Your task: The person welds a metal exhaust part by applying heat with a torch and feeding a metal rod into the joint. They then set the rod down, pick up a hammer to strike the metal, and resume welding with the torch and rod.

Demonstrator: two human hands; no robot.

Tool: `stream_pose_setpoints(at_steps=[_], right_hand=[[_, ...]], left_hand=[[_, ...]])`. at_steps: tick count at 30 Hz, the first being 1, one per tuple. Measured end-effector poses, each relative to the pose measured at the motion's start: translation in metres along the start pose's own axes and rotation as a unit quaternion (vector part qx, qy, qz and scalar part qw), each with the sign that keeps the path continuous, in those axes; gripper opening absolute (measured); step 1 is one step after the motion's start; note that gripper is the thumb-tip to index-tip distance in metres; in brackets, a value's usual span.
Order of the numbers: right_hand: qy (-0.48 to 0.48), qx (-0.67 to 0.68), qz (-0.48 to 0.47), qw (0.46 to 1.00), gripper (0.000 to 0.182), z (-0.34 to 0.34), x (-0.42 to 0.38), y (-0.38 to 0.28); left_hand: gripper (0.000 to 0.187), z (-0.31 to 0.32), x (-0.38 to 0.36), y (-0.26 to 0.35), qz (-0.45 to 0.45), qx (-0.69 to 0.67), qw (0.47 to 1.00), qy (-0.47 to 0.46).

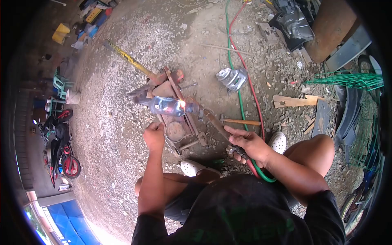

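Note:
My right hand (251, 145) grips a gas torch (216, 124), whose long nozzle reaches up and left. A bright flame glows at its tip, against a shiny metal cylinder (165, 105). The cylinder lies across a rusty red floor jack (190, 122) with a yellow handle (130, 61) slanting to the upper left. My left hand (154, 136) is closed just below the cylinder, beside the jack's round plate (175, 130); what its fingers hold, if anything, is hidden. A green hose (240, 98) and a red hose (252, 90) run from the torch to the far ground.
A silver metal part (232, 78) lies beyond the jack. A wooden handle (243, 121) rests near my shoe (277, 142). Green wire mesh (347, 79) and a wooden board (296, 101) are at right. A motorcycle (61, 143) stands far left on gravel ground.

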State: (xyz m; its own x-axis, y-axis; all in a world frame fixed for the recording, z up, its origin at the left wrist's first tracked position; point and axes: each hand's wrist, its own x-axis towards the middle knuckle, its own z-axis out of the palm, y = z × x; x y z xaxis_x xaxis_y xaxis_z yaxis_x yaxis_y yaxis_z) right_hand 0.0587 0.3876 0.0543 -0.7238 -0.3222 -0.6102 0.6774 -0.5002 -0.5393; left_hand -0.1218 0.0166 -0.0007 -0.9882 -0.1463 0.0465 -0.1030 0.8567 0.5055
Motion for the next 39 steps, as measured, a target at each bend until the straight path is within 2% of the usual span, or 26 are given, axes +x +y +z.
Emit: stream_pose_setpoints(at_steps=[8,20,39], right_hand=[[0.011,-0.013,0.006,1.0,0.064,0.006,-0.004,-0.005],[0.013,-0.021,0.003,1.0,0.063,0.008,-0.004,-0.004],[0.011,-0.02,0.001,1.0,0.061,0.008,-0.005,-0.004]], left_hand=[[0.019,0.001,0.005,-0.006,-0.005,-0.029,1.0,0.002],[0.018,-0.002,0.007,-0.003,-0.028,0.006,1.0,-0.012],[0.018,0.005,0.011,-0.008,-0.004,0.003,1.0,-0.002]])
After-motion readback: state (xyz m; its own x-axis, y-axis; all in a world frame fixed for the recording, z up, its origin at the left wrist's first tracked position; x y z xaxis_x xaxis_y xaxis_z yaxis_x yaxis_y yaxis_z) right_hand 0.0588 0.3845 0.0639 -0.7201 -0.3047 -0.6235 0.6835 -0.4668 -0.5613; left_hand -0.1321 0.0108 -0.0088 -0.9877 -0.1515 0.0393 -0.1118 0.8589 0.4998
